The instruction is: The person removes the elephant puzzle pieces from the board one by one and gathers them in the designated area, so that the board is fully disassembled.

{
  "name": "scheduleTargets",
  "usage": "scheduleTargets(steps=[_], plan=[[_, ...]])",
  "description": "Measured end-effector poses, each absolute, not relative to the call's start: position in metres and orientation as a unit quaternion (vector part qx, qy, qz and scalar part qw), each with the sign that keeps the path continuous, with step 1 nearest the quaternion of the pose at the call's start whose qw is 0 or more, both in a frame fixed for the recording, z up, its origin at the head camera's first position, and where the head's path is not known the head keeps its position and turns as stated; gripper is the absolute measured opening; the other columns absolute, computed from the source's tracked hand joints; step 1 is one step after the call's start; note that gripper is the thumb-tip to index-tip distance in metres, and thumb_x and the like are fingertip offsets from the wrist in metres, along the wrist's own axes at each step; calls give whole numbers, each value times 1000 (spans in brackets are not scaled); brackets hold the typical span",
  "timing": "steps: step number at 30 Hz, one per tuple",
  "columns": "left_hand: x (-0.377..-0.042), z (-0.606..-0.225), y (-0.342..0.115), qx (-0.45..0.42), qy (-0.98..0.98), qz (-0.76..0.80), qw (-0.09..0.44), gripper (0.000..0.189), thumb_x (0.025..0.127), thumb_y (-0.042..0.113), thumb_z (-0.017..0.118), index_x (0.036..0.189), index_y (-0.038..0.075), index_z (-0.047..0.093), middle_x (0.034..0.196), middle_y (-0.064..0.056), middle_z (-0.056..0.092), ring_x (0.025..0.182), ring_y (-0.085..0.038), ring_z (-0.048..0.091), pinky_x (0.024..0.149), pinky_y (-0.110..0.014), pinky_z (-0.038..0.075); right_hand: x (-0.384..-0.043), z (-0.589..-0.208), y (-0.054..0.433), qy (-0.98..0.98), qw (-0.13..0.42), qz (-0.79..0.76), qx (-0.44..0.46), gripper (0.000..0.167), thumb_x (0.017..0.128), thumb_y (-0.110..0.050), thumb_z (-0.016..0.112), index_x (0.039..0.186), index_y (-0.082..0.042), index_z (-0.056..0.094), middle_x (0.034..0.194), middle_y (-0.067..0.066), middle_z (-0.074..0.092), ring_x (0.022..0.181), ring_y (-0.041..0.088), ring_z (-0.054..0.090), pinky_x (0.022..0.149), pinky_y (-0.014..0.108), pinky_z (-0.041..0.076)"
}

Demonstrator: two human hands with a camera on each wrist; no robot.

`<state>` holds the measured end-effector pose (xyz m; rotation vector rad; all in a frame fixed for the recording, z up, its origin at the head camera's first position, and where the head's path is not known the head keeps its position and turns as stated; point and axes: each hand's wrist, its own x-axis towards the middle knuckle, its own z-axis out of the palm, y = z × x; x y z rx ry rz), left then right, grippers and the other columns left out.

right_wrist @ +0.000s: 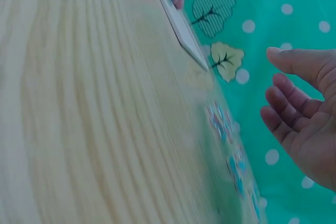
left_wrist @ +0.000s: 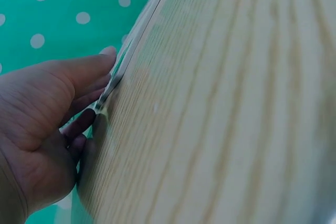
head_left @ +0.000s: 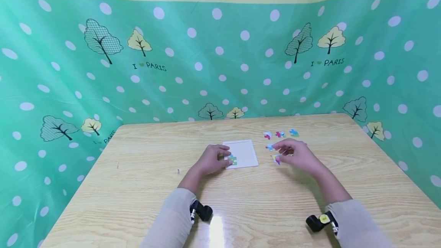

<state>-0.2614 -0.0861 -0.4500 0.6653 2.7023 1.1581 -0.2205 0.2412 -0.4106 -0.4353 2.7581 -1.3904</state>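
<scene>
My left hand (head_left: 213,159) rests at the left edge of a flat white puzzle tray (head_left: 245,152), its thumb and fingers spread apart and slightly bent. A green jigsaw piece (head_left: 233,160) lies in the tray's near left corner, right at the thumb tip. In the left wrist view, that hand's thumb (left_wrist: 100,66) reaches along the tray's edge. My right hand (head_left: 298,155) hovers right of the tray, thumb and fingers apart with nothing between them. Below its fingertips lie a yellow and purple jigsaw piece (head_left: 275,159) and a light blue one (head_left: 270,147).
Behind the right hand lie more jigsaw pieces: a white and red one (head_left: 267,135), a red and blue one (head_left: 280,134), and a blue and green one (head_left: 294,132). A small dark speck (head_left: 178,171) sits left on the wooden table (head_left: 144,186). A green dotted curtain (head_left: 220,64) hangs behind.
</scene>
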Motion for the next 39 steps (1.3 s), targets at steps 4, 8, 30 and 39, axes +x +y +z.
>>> scheduleTargets(steps=[4, 8, 30, 39], plan=[[-262, -452, -88, 219, 893, 388, 63, 36, 93, 21, 79, 124, 3, 74, 143, -10, 62, 139, -35, 46, 119, -50, 34, -224, -411, 229, 877, 16, -457, -151, 32, 93, -3, 75, 124, 1, 70, 119, 20, 67, 102, 27, 62, 90, 35, 54], [-263, -453, -90, 220, 891, 391, 66, 49, 86, 23, 86, 130, 5, 71, 147, -10, 58, 143, -35, 44, 121, -51, 29, -227, -410, 216, 870, 20, -466, -157, 31, 93, -3, 75, 124, 1, 70, 120, 21, 67, 103, 28, 62, 92, 39, 54], [-280, -433, -96, 215, 932, 287, 57, 88, 66, 38, 99, 141, 9, 64, 155, -10, 49, 144, -38, 39, 119, -52, 32, -254, -418, 145, 876, 122, -412, -218, 33, 92, -8, 78, 123, -3, 73, 109, 5, 68, 97, 19, 60, 85, 36, 53], [-287, -436, -102, 238, 928, 278, 71, 93, 64, 37, 100, 142, 4, 62, 153, -12, 52, 143, -36, 42, 121, -50, 30, -263, -426, 129, 885, 127, -387, -224, 41, 84, -3, 83, 123, 1, 73, 105, 5, 71, 90, 16, 60, 83, 30, 53]])
